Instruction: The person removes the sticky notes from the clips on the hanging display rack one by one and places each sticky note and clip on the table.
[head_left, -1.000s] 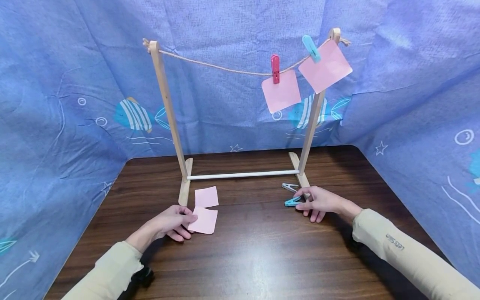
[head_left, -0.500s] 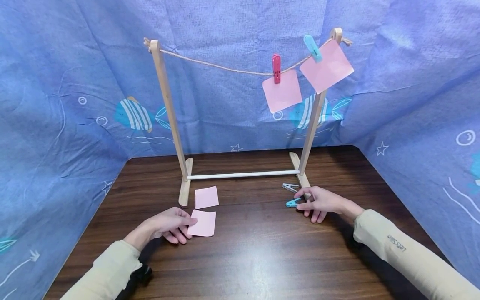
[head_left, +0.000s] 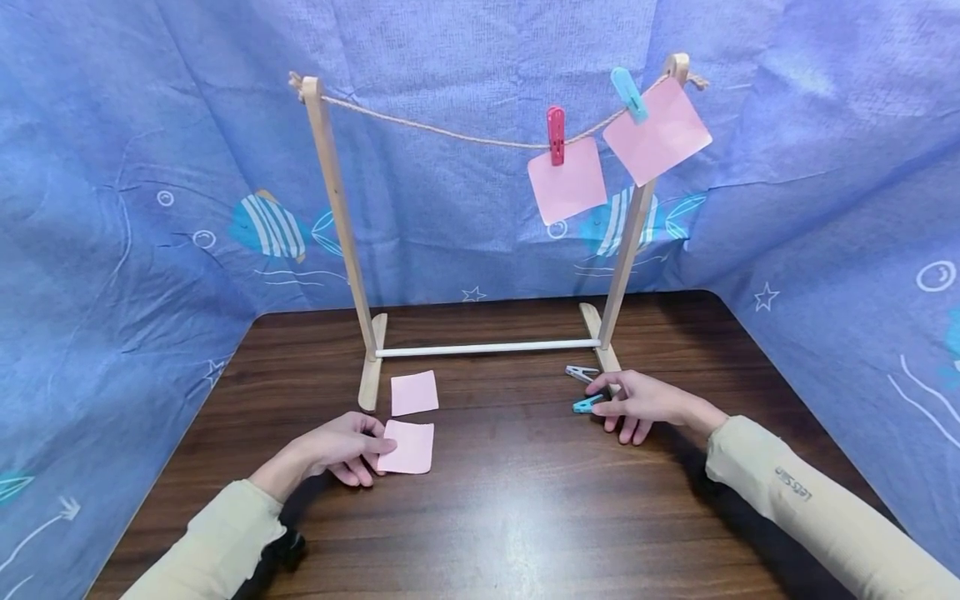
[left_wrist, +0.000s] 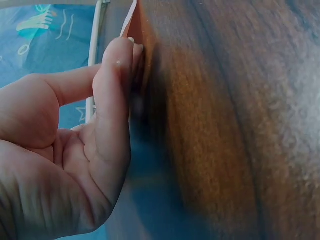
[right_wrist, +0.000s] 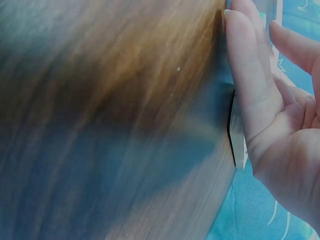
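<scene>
My left hand [head_left: 341, 450] pinches the left edge of a square pink sticky note [head_left: 408, 447], thumb on top and fingers beneath. In the left wrist view the note [left_wrist: 132, 20] rises at a slant from the fingertips. Just behind it lies a second pink note [head_left: 414, 393]. Across the table, my right hand [head_left: 637, 408] reaches over a light-blue clothespin [head_left: 586, 405], thumb tip right at its near end and index finger arched above, spread apart. A white-grey clothespin [head_left: 581, 373] lies just behind the index fingertip.
A wooden frame with a left post [head_left: 337, 208], right post [head_left: 626, 250] and white crossbar [head_left: 487, 348] stands behind the hands. On its sagging rope [head_left: 435, 129], a red clothespin [head_left: 556, 137] and a light-blue clothespin [head_left: 628, 96] hold pink notes. Blue fabric surrounds the table.
The left hand has drawn the nearer note slightly toward the person, opening a small gap from the note behind. My right hand has barely shifted beside the light-blue clothespin.
</scene>
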